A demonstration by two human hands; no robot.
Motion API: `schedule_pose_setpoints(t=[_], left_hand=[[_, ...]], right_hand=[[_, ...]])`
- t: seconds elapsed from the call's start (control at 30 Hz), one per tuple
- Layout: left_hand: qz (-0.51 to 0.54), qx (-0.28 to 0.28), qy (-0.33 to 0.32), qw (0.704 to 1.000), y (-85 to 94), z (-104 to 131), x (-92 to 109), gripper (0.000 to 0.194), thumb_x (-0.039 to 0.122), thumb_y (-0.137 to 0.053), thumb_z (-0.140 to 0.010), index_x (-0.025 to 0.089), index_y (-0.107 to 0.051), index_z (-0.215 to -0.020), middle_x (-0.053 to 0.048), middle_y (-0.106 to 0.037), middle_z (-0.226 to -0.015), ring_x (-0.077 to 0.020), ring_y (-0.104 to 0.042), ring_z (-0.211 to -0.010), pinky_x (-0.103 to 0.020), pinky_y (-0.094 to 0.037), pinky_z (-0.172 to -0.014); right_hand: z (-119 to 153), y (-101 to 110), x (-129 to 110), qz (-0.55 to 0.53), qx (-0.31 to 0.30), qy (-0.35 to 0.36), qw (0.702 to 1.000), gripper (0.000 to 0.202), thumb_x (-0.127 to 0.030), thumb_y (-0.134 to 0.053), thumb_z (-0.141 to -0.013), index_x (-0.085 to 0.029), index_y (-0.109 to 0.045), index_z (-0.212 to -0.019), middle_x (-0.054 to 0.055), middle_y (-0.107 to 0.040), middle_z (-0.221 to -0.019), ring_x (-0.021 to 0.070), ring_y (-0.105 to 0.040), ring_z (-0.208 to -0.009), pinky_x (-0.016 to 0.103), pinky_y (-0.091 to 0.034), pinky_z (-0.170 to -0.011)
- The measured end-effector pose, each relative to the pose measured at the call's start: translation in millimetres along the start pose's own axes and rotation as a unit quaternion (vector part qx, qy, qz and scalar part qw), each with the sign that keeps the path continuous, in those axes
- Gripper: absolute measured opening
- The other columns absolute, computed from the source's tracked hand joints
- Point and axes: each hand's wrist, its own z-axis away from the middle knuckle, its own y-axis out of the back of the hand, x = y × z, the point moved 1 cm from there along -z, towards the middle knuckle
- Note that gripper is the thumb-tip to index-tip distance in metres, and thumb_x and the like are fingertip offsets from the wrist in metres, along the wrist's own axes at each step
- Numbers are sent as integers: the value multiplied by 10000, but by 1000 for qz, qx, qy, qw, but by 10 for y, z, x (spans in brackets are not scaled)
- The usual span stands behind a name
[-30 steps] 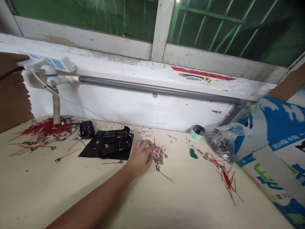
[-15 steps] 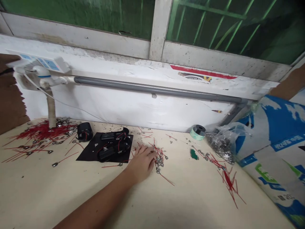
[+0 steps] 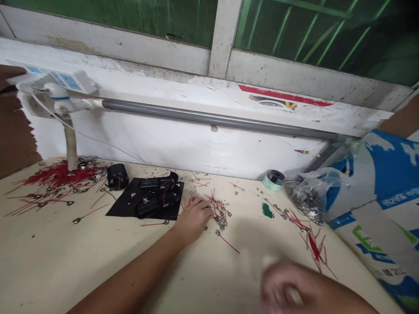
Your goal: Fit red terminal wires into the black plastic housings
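My left hand (image 3: 195, 216) rests on the table with its fingers curled down together at a small pile of red wires with metal tabs (image 3: 222, 218). Its fingertips are hidden, so what they pinch cannot be made out. My right hand (image 3: 288, 285) is at the lower right above the table, smeared by motion; a pale blur lies at its fingers. Left of my left hand, black plastic housings (image 3: 150, 205) with red wires lie on a black sheet (image 3: 122, 205). Another black housing (image 3: 117, 176) stands just beyond that sheet.
A large heap of red wires (image 3: 62, 176) sits at the back left around a hose (image 3: 70, 144). On the right are a tape roll (image 3: 273, 181), a green piece (image 3: 267, 210), more red wires (image 3: 314, 246), a plastic bag of metal parts (image 3: 307, 196) and a blue-white carton (image 3: 376, 209).
My right hand has come into view from the lower right. My left hand stays at the wire pile, with its fingers shifted slightly. The view has tilted a little.
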Motion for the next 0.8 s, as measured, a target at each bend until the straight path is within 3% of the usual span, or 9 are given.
schedule_pose_setpoints(t=[0.03,0.13,0.27,0.5,0.6,0.67,0.7,0.77,0.8], left_hand=[[2,5,-2,1000,6,0,3,210,182,-519,-969,222,-719,-921,-58,-698,-957,-246,-558,-1025,-477,-302,-984],[10,26,-4,1000,44,-3,15,235,191,-497,-982,229,-719,-915,-54,-701,-959,-239,-555,-1016,-461,-298,-974],[19,62,10,998,78,0,29,249,177,-467,-987,231,-708,-955,-54,-704,-1008,-235,-562,-1020,-447,-289,-972],[-7,135,9,991,127,2,7,147,216,-480,-979,207,-626,-1001,-52,-698,-968,-215,-598,-912,-432,-300,-953],[-46,204,35,977,390,-31,-72,133,221,-468,-956,192,-578,-887,-39,-650,-782,-195,-577,-720,-424,-350,-906],[-80,261,119,954,638,-40,-156,134,237,-487,-932,177,-569,-1021,-58,-636,-832,-217,-599,-757,-427,-382,-903],[-98,283,177,938,761,-33,-203,243,278,-516,-920,160,-537,-1131,-76,-631,-900,-228,-608,-789,-420,-407,-887],[-119,275,240,923,958,-3,-299,467,405,-559,-886,126,-462,-1248,-123,-609,-1034,-253,-617,-839,-390,-460,-786],[-127,240,256,928,1020,18,-350,525,467,-568,-870,128,-457,-1255,-132,-602,-1072,-273,-619,-904,-389,-475,-786]], right_hand=[[-208,17,-4,-19,25,6,999,196,-452,-564,-937,-350,-706,-1024,24,-701,-1007,202,-676,-852,332,-558,-705],[-840,6,-24,-63,186,46,979,241,-409,-511,-966,-259,-689,-1026,47,-694,-980,195,-624,-761,348,-522,-707],[-1324,-91,-22,-18,255,126,958,244,-336,-545,-954,-246,-662,-1148,82,-638,-1077,237,-620,-993,381,-502,-887],[-1411,-168,189,39,308,135,941,253,-294,-452,-997,-230,-695,-964,87,-642,-915,263,-613,-921,400,-495,-828],[-1410,-164,259,48,334,102,936,230,-302,-470,-985,-224,-681,-1030,88,-630,-973,259,-614,-921,401,-485,-831],[-1414,-167,277,56,354,76,930,260,-312,-487,-974,-226,-629,-1174,96,-612,-1075,263,-615,-963,417,-472,-862],[-1417,-171,280,62,362,66,928,299,-314,-495,-968,-231,-588,-1240,99,-600,-1124,270,-612,-1003,428,-460,-882],[-1423,-183,280,74,369,54,925,349,-309,-502,-961,-244,-526,-1303,100,-585,-1177,285,-594,-1085,451,-431,-913],[-1425,-187,280,77,369,51,925,353,-302,-501,-960,-252,-512,-1308,97,-584,-1184,288,-589,-1107,458,-416,-921]])
